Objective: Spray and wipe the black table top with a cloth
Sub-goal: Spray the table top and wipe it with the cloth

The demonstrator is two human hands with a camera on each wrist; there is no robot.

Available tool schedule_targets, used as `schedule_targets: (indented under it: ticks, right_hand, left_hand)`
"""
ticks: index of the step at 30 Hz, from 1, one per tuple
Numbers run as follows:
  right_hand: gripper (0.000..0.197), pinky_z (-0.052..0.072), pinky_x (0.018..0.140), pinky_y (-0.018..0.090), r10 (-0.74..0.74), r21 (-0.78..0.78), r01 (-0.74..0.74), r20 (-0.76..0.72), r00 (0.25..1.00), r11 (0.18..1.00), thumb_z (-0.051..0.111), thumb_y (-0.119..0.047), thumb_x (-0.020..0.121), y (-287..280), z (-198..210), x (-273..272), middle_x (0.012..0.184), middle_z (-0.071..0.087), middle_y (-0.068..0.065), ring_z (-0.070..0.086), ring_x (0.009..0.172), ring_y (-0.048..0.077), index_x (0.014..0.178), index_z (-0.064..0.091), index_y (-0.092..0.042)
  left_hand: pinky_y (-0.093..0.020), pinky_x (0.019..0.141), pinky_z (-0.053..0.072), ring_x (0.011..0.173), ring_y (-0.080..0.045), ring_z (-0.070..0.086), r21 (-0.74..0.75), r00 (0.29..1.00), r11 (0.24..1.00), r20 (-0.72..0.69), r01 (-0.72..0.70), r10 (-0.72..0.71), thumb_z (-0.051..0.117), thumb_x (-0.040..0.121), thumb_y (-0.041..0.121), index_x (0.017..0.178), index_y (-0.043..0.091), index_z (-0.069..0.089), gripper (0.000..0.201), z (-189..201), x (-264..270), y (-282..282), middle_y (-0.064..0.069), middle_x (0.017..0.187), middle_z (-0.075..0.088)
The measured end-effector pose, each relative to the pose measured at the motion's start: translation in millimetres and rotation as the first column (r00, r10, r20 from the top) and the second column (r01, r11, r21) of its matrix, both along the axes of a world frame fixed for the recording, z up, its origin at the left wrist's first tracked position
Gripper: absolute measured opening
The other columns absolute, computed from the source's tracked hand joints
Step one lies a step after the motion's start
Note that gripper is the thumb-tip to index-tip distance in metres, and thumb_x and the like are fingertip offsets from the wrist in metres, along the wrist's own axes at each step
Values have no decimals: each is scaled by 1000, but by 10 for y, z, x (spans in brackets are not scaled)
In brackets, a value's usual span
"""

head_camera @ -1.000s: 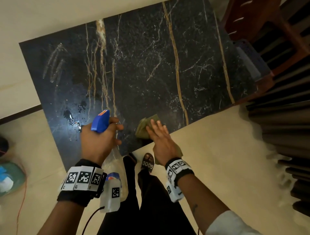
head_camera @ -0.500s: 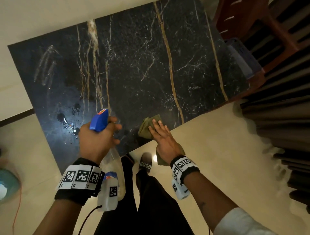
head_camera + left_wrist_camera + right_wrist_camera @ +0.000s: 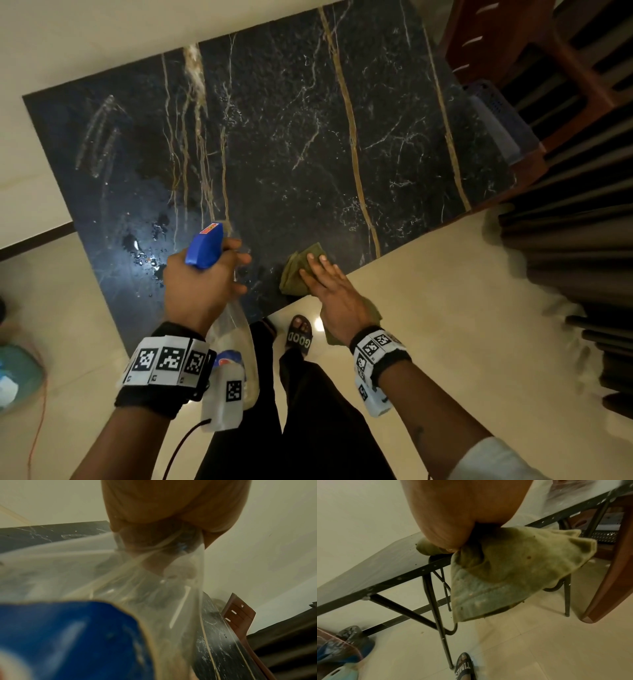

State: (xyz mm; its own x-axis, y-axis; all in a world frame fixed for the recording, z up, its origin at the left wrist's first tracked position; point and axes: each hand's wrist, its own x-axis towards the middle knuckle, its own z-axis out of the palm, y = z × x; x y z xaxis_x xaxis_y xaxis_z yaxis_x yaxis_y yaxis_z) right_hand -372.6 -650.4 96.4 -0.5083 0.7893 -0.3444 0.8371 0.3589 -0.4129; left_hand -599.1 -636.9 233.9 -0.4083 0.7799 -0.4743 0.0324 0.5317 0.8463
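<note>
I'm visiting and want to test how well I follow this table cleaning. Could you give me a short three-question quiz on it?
1. True or false: the left hand grips the spray bottle.
2. Which part of the green cloth hangs off the black table top: A) none, B) the part under the wrist, C) all?
3. Fill in: the right hand lies ____ on the cloth.

Key: 1 true. 2 B. 3 flat; the fingers are straight, pressing the cloth at the table's near edge.
</note>
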Motion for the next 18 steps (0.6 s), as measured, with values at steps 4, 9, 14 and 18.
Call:
schedule_targets:
  ticks: [4, 9, 14, 18]
  right_hand:
    - [90, 2, 126, 39, -224, 55, 222, 29, 974, 973, 48, 8, 80, -4, 13, -62, 167, -5, 0, -9, 154, 21, 159, 17, -22]
    - [75, 6, 125, 46, -104, -41, 106, 32, 994, 994, 41, -4, 91, -213, 119, -541, 167, -9, 8, -10, 154, 29, 160, 11, -15]
    - [72, 0, 126, 43, 101, -32, -100, 41, 994, 994, 41, -13, 95, -299, 134, -626, 167, -11, 7, -9, 154, 28, 160, 10, -16]
    - [85, 0, 124, 40, -99, 80, 94, 58, 993, 992, 56, 0, 83, -205, -8, -529, 168, 1, 5, -2, 154, 27, 158, 22, -18]
  left_hand:
    - [-16, 45, 51, 73, -27, 72, 1, 999, 1000, -31, -30, 30, 59, 96, 4, 95, 13, 71, 15, 17, -133, -29, -5, 89, 76]
    - [-19, 44, 52, 68, -31, 71, 0, 996, 997, -31, -79, 79, 60, 95, 3, 93, 17, 71, 17, 46, -259, -94, -1, 88, 76]
    - [-17, 45, 52, 66, -28, 71, 3, 997, 997, -31, -77, 77, 60, 96, 4, 91, 21, 69, 20, 64, -330, -178, -6, 88, 77]
    - [-19, 47, 54, 66, -29, 72, 3, 994, 996, -52, -92, 92, 60, 95, 6, 87, 30, 68, 26, 48, -437, -330, 0, 84, 78]
